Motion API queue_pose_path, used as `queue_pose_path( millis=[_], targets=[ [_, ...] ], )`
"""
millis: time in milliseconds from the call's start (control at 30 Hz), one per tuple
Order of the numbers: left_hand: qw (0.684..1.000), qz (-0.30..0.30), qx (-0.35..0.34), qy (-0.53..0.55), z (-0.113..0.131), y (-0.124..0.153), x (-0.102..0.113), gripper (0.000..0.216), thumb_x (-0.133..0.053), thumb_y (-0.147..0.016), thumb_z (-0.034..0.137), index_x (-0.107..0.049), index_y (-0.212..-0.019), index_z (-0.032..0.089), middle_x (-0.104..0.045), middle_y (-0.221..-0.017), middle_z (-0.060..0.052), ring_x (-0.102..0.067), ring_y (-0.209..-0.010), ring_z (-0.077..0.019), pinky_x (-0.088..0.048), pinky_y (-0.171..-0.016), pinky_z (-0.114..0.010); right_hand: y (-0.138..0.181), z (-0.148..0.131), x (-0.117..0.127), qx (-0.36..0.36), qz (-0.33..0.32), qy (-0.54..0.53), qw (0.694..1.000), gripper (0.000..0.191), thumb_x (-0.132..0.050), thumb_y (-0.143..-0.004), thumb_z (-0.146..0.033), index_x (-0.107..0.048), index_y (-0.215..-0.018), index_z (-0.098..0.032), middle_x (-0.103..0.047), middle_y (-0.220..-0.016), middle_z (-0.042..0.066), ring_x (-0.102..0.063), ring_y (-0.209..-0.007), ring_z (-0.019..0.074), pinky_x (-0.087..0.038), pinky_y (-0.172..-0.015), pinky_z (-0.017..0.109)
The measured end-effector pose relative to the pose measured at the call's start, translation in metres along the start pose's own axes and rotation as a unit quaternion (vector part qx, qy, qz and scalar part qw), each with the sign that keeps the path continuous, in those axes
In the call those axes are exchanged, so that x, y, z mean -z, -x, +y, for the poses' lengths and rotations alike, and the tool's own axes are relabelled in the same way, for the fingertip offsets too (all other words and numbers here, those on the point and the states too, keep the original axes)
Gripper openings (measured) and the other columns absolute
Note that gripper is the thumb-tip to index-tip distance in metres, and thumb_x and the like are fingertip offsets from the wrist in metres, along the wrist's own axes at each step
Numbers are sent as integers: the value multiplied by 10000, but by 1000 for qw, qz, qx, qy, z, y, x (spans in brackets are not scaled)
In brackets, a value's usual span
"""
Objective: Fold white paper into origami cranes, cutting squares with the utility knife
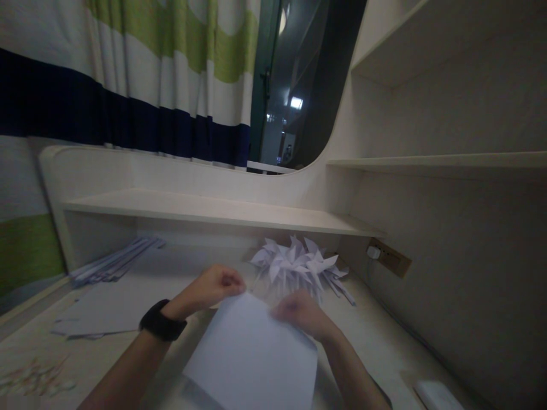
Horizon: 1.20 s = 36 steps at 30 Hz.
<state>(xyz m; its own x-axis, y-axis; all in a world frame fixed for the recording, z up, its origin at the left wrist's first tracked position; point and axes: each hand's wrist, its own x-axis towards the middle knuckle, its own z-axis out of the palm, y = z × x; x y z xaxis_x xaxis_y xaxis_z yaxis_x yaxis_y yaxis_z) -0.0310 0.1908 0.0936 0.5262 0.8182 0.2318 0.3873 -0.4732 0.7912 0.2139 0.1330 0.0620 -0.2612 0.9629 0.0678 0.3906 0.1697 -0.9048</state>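
The left hand [220,286], a black band [162,320] on its wrist, pinches the far corner of a white paper sheet [256,356]. The right hand [304,314], somewhat blurred, has its fingers closed at the sheet's far right edge. The sheet is at the near middle, tilted over the desk [367,356]; no finished fold shows on it, so its shaping looks barely begun.

Just beyond the hands, toward the far right, lies a cluster of white paper pinwheels [294,262] on stems; these look complete. To the left are loose white sheets [106,304], apparently unworked, with a pile of thin paper sticks [122,259] behind them. At the near left, small scattered bits [36,377] are too blurred to identify.

Farther out, a white plug [373,252] sits in the right wall's socket panel [393,259]. No brand, label or writing can be read.
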Motion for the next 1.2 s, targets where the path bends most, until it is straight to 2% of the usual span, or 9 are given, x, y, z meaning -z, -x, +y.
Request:
queue_pose_path(
  millis=[167,267,333,433,533,733,1000,1067,1200],
  targets=[
    [991,2,-76,-109,3,6,-18,227,-652,-768,353,-751,-927,225,-744,-906,-49,-662,-761,-212,-438,-668,-246,-1,3,-6,26,-12,47,999,337,-687,-723,-401,-656,-510,-142,-481,-460,-30,-365,-444,80,-236,-412,200],
    [979,-36,-116,-163,3,6,-36,161,-627,-791,309,-762,-843,238,-748,-825,-28,-660,-738,-200,-397,-630,-232,-2,6,-9,39,-27,72,996,338,-674,-736,-411,-687,-540,-137,-481,-453,-32,-354,-447,80,-230,-410,199],
    [973,-75,-118,-186,0,3,-45,156,-609,-795,266,-756,-763,223,-736,-725,-12,-644,-658,-175,-358,-569,-220,-3,8,-11,34,-38,93,994,338,-673,-739,-413,-698,-560,-127,-467,-451,-37,-345,-445,75,-221,-409,196],
    [972,-105,-110,-181,-5,-1,-51,142,-607,-774,216,-738,-724,198,-719,-683,2,-619,-616,-145,-331,-536,-201,-4,11,-10,27,-52,120,991,343,-671,-740,-416,-699,-587,-111,-460,-470,-41,-349,-455,70,-227,-416,193],
    [972,-118,-107,-171,-9,-2,-50,135,-611,-770,223,-733,-723,189,-711,-672,7,-609,-606,-131,-331,-533,-190,-4,14,-9,21,-66,140,988,355,-656,-751,-423,-681,-590,-107,-450,-487,-45,-351,-468,69,-229,-425,193],
    [971,-128,-85,-182,-11,-1,-40,133,-627,-756,230,-741,-701,187,-713,-650,0,-607,-573,-130,-350,-536,-195,-6,18,3,13,-117,157,981,404,-661,-746,-411,-554,-478,-129,-311,-449,-75,-273,-450,57,-177,-429,209],
    [973,-139,-87,-161,-13,-3,-37,141,-633,-765,247,-746,-717,178,-715,-658,-2,-605,-570,-127,-353,-531,-193,0,17,23,25,-144,110,983,386,-683,-710,-388,-542,-458,-131,-337,-438,-79,-264,-449,54,-209,-432,202],
    [974,-136,-83,-163,-16,-3,-36,141,-632,-760,243,-745,-712,173,-713,-655,-6,-604,-574,-130,-353,-535,-196,2,15,29,20,-141,106,984,367,-684,-699,-384,-569,-459,-130,-377,-427,-72,-301,-440,59,-251,-438,199],
    [979,-134,-63,-141,-17,-5,-34,159,-623,-760,258,-746,-722,165,-717,-670,-15,-605,-589,-142,-354,-534,-202,8,12,42,-6,-123,83,989,310,-678,-690,-395,-660,-536,-126,-572,-488,-9,-494,-477,108,-387,-496,219]
  ],
)
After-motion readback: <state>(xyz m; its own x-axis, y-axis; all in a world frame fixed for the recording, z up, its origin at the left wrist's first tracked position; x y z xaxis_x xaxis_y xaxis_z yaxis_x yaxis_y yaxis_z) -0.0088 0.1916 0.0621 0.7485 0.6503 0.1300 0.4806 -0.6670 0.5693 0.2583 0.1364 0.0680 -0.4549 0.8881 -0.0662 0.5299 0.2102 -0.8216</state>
